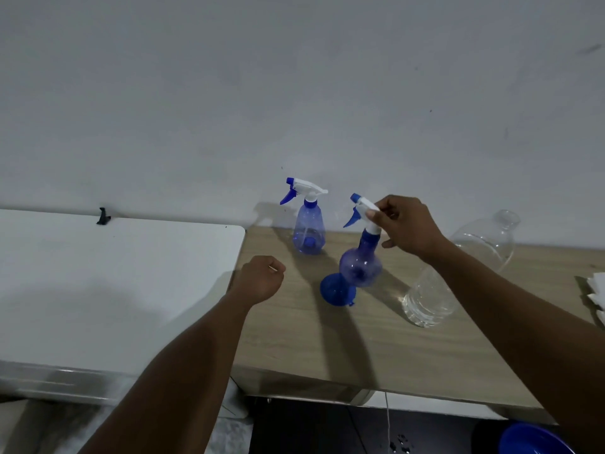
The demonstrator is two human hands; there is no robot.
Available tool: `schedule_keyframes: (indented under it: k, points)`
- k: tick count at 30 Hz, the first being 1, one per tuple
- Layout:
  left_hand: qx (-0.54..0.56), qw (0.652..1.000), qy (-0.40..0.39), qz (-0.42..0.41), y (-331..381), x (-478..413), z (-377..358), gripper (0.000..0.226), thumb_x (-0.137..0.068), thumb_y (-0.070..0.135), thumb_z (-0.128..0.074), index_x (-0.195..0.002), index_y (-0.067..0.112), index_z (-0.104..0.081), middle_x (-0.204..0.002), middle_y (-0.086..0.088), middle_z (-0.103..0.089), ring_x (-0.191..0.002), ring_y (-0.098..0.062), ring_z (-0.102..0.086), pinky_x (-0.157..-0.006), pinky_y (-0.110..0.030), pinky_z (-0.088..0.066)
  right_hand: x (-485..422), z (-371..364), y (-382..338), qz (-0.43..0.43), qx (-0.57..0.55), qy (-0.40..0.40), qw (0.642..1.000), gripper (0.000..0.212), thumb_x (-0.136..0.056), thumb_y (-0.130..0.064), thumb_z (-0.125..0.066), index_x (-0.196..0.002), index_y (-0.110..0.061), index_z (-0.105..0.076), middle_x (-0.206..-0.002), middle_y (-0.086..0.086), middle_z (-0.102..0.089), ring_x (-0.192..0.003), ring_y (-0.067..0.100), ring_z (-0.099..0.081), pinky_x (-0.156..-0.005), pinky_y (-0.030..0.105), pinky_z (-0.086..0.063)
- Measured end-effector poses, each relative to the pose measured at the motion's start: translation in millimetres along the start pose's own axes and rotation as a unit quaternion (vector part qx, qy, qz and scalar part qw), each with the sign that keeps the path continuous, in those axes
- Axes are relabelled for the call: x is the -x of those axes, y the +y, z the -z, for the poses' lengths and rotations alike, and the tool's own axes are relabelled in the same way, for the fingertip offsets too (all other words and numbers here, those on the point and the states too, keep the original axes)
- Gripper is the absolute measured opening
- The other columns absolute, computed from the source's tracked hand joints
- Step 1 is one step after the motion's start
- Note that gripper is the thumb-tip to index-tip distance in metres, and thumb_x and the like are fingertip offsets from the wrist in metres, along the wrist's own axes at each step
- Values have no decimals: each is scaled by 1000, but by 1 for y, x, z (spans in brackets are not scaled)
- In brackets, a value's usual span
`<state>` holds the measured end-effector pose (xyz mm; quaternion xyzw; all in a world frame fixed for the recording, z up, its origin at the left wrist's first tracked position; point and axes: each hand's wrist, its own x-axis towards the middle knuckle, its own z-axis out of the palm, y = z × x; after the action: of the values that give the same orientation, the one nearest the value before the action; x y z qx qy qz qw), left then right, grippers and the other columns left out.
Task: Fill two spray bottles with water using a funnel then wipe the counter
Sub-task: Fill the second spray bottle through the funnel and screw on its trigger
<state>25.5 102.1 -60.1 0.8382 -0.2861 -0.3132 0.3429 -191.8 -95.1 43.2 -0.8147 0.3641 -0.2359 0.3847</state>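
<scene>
Our right hand [406, 224] pinches the white trigger head of the nearer spray bottle [360, 267], which leans a little over the wooden counter [327, 339]. We cannot tell whether its base rests there. The blue funnel [337, 288] lies just in front of that bottle, and the second spray bottle [309, 231] stands upright behind it to the left. A clear water bottle [458, 273] sits to its right. Our left hand [262, 278] hovers left of it, clenched and holding nothing.
</scene>
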Motion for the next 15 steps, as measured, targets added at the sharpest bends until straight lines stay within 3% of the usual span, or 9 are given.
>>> schedule_keyframes:
  k: [4, 9, 13, 15]
  points:
    - [-15, 999, -2, -28, 30, -5, -9, 20, -89, 13, -57, -98, 22, -72, -102, -1, -72, -95, -21, -68, -74, -27, -53, -34, 9, 1, 35, 72, 30, 996, 29, -94, -39, -63, -98, -11, -68, -87, 5, -70, -77, 24, -69, -62, 40, -61]
    - [-24, 999, -7, -44, 39, -16, -25, 22, -90, 13, -61, -109, 16, -72, -106, -1, -70, -87, -13, -64, -67, -19, -48, -71, -2, 32, 27, 189, 10, 982, 16, -95, -29, -62, -100, -16, -70, -97, 6, -71, -84, 24, -62, -74, 37, -51]
    - [-40, 997, -24, -56, 40, -20, -40, 25, -90, 14, -61, -113, 17, -71, -110, -1, -68, -93, -16, -64, -85, -26, -52, -77, -16, 59, -8, 212, -7, 977, 13, -95, -26, -60, -99, -18, -70, -99, 5, -69, -85, 24, -62, -73, 37, -50]
    - [-48, 997, -30, -59, 39, -21, -48, 26, -91, 15, -58, -114, 18, -70, -113, 0, -67, -92, -15, -63, -87, -26, -52, -77, -21, 70, -15, 221, -3, 975, 12, -95, -25, -60, -101, -20, -68, -99, 5, -69, -85, 25, -62, -69, 34, -46]
